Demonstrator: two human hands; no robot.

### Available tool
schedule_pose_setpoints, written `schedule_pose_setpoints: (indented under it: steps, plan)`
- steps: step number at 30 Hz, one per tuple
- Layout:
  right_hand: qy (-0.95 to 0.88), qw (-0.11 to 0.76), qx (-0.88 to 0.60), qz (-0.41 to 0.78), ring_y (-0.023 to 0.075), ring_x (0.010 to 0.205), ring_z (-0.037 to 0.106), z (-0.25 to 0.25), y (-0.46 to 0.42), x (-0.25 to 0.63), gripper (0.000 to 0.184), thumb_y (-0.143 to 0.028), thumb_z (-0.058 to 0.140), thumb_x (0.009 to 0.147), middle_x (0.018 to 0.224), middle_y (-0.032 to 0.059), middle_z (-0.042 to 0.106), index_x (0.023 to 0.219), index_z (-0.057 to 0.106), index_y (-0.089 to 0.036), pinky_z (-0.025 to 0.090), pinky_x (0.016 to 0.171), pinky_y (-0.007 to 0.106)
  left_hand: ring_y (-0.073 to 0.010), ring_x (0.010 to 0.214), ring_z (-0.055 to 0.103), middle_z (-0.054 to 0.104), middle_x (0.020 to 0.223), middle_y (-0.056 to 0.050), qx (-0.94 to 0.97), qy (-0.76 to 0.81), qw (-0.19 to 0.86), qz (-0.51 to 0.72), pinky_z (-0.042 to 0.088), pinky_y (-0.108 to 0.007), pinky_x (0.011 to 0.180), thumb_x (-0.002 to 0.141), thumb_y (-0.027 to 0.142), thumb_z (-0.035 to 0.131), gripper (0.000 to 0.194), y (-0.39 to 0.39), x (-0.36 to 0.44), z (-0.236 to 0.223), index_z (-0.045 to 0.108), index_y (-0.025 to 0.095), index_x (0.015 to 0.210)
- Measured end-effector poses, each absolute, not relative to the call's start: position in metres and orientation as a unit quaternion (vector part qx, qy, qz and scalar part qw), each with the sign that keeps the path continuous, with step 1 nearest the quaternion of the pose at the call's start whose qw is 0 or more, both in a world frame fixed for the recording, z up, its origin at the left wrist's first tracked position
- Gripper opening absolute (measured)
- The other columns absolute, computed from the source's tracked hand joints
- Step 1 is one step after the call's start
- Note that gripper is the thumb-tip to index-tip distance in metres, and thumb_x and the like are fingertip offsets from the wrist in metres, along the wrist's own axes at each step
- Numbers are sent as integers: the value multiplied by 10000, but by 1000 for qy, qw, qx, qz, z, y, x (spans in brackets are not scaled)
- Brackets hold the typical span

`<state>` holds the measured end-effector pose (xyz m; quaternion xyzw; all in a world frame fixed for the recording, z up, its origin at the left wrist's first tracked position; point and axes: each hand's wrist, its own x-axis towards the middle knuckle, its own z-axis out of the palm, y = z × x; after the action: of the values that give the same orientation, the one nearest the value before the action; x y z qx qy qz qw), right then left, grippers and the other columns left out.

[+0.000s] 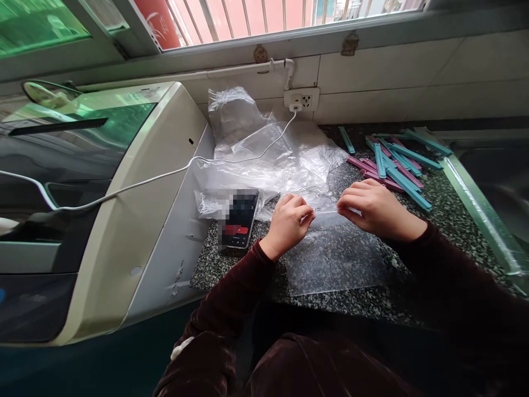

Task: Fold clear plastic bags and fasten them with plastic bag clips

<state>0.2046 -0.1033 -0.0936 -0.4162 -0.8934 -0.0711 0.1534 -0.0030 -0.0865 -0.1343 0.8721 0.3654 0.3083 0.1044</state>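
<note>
A clear plastic bag [334,259] hangs flat over the speckled countertop, its upper edge stretched between my hands. My left hand [289,223] pinches that edge near its left corner, thumb against fingertips. On the other side, my right hand [372,209] is closed on the same edge, the fingertips pressed together. Beyond them lies a crumpled heap of clear plastic bags [264,160]. Just past my right hand is a pile of pink and teal plastic bag clips [397,171]. To the left of my left hand, a smartphone [238,218] rests with its screen lit.
A large white and dark-lidded appliance [136,220] fills the left side. Its neighbour, a white cable [182,168], runs across it to a wall socket [301,100]. At the right a sink [496,182] has a green-tinted rim. A barred window is behind.
</note>
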Motion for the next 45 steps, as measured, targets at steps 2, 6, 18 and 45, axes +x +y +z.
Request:
schedule_pose_setpoints:
  steps: [2,6,18,45]
  plan:
    - [-893,158,-414,-78,158,645,520,-94,-103,204,218,-235,458,848,661,19,638,676,587,-201,333,646,297,-165,744,463,593,726,-35,870,355,138,313,406,-287,692,805,204,548,165,-86,-2,-134,610,168,657]
    - [-891,166,-412,-88,157,646,519,-96,-102,205,208,-227,465,844,653,18,630,676,584,-197,326,650,297,-162,725,468,583,695,-24,866,352,170,310,411,-287,680,780,179,565,161,-86,-4,-132,577,172,620]
    - [-890,184,-412,-71,167,678,552,-98,-105,201,150,-273,523,829,707,24,653,736,604,-187,343,660,299,-149,721,494,581,678,-14,831,354,233,361,415,-269,682,743,139,621,85,-84,-1,-135,627,168,663]
    - [-880,219,-421,-6,182,688,542,-88,-100,219,180,-248,469,836,694,39,632,698,576,-207,385,652,321,-147,704,496,562,654,-2,826,368,245,349,414,-288,694,739,126,589,131,-88,-3,-128,562,173,620]
